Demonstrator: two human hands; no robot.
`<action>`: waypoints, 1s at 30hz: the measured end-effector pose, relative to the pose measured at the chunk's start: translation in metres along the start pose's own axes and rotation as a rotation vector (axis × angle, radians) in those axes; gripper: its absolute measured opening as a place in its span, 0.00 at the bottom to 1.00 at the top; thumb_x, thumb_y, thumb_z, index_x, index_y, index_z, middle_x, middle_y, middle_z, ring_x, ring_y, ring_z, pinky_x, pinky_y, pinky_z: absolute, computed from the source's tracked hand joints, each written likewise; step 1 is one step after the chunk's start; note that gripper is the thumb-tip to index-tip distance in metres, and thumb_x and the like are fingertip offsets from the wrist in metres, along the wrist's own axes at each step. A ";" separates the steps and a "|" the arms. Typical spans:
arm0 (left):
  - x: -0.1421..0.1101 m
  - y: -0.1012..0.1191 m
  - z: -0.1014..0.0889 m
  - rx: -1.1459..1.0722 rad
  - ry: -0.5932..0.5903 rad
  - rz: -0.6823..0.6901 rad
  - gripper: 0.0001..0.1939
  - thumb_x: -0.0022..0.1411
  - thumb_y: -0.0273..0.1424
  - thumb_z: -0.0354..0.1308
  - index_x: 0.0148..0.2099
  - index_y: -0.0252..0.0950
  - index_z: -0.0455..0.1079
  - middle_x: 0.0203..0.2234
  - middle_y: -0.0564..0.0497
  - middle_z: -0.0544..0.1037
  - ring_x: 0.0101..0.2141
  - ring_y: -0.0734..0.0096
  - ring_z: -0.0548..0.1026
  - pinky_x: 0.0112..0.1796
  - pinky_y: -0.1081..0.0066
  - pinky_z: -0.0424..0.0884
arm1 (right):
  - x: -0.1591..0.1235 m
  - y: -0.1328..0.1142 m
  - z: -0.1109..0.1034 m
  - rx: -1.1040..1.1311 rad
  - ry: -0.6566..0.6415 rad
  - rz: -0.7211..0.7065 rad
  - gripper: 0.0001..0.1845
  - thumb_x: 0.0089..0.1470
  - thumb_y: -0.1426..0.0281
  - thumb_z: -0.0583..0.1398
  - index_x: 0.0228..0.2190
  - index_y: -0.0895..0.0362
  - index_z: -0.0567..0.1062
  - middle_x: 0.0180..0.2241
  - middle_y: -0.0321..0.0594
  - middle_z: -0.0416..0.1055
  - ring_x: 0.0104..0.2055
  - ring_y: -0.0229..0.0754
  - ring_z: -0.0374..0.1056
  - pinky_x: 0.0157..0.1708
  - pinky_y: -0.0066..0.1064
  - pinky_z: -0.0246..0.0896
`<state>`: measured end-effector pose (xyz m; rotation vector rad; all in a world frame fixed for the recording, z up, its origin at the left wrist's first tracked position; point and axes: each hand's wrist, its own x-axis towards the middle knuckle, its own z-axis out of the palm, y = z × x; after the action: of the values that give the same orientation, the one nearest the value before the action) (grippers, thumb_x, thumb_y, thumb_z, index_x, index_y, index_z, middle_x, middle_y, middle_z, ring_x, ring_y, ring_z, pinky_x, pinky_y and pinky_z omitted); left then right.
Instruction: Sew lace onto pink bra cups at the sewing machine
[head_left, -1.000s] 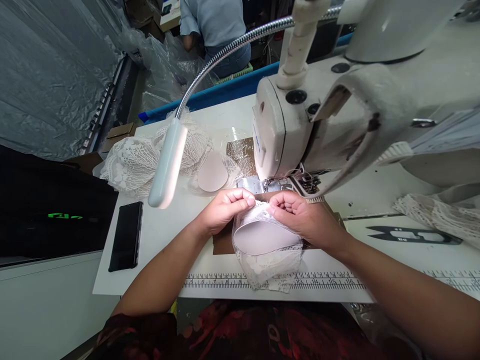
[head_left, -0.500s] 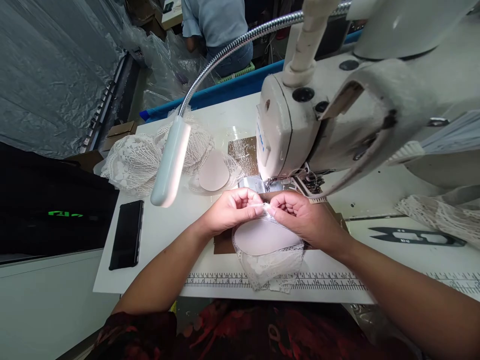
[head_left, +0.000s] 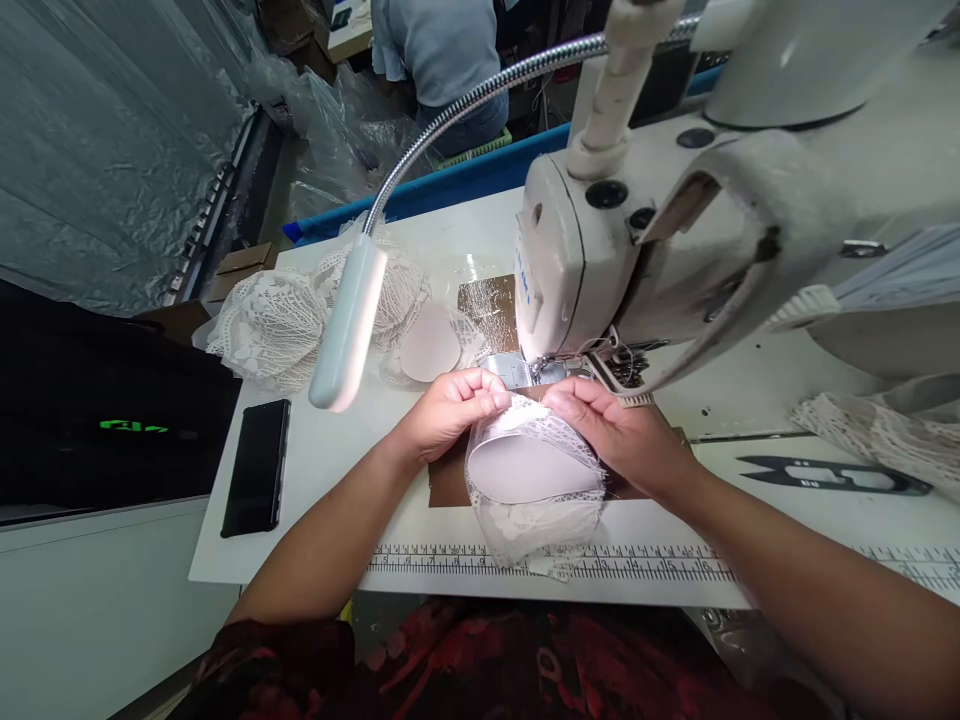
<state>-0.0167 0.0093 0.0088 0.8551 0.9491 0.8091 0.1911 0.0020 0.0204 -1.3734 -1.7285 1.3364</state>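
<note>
A white lace piece (head_left: 551, 528) with a smooth pale pad (head_left: 525, 470) set on it is held just in front of the needle area of the sewing machine (head_left: 556, 262), over a brown panel (head_left: 448, 482), with its lower end hanging across the printed ruler strip (head_left: 660, 566). The far edge of the lace is pinched at two near points: on one side by the thumb and curled fingers of the left hand (head_left: 448, 412), on the other by those of the right hand (head_left: 616, 432). Whether lace alone or several layers are gripped cannot be told. If the two grips were pulled unevenly, the open mesh could, it is judged, be stretched out of line with the pad, and puckering could be caused. The pad seems loosely backed at its lower side, so slipping might be brought about by a tilt. Should the fingertips be brought too near the presser foot (head_left: 537, 370), a pinch could be risked. Farther left, a second pad (head_left: 429, 343) and heaped lace (head_left: 268, 328) are lit by the lamp (head_left: 348, 330); a phone (head_left: 256, 468) is placed near the table's edge. At the right, thread snips (head_left: 832, 475) are laid near more lace (head_left: 881, 430), where mesh could be snagged by the points.
</note>
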 end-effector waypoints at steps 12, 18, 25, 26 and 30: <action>-0.005 0.001 0.002 0.073 0.028 0.055 0.15 0.51 0.37 0.67 0.31 0.31 0.67 0.22 0.55 0.68 0.23 0.81 0.64 0.27 0.77 0.59 | 0.001 0.008 -0.002 0.306 -0.315 0.093 0.10 0.53 0.61 0.59 0.36 0.53 0.74 0.28 0.36 0.73 0.28 0.38 0.66 0.26 0.28 0.60; -0.003 -0.003 0.009 0.169 -0.048 0.113 0.16 0.53 0.40 0.64 0.31 0.32 0.65 0.19 0.57 0.64 0.20 0.82 0.59 0.23 0.76 0.55 | 0.002 0.006 0.004 0.261 -0.271 0.073 0.12 0.50 0.61 0.61 0.33 0.56 0.72 0.25 0.33 0.68 0.26 0.36 0.63 0.23 0.27 0.56; -0.027 0.014 0.027 0.723 0.254 0.488 0.14 0.58 0.39 0.60 0.39 0.34 0.67 0.28 0.52 0.67 0.28 0.75 0.63 0.30 0.73 0.61 | 0.001 0.007 0.004 0.048 -0.153 -0.050 0.11 0.51 0.62 0.59 0.33 0.56 0.75 0.30 0.36 0.72 0.31 0.39 0.65 0.28 0.30 0.58; -0.033 0.017 0.032 0.809 0.242 0.469 0.14 0.57 0.40 0.60 0.38 0.34 0.68 0.26 0.53 0.66 0.27 0.75 0.63 0.29 0.73 0.60 | 0.001 0.006 0.005 0.010 -0.136 -0.083 0.10 0.51 0.63 0.58 0.32 0.56 0.75 0.29 0.36 0.72 0.31 0.39 0.65 0.29 0.30 0.58; -0.042 0.015 0.052 1.023 0.116 0.313 0.21 0.50 0.45 0.65 0.39 0.35 0.68 0.27 0.52 0.69 0.29 0.71 0.65 0.29 0.73 0.60 | 0.001 0.005 0.007 -0.071 -0.094 -0.204 0.08 0.52 0.66 0.56 0.26 0.56 0.72 0.26 0.35 0.69 0.29 0.38 0.62 0.29 0.29 0.57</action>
<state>0.0129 -0.0341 0.0532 1.8883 1.3713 0.6072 0.1869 0.0001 0.0129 -1.1513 -1.9379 1.2548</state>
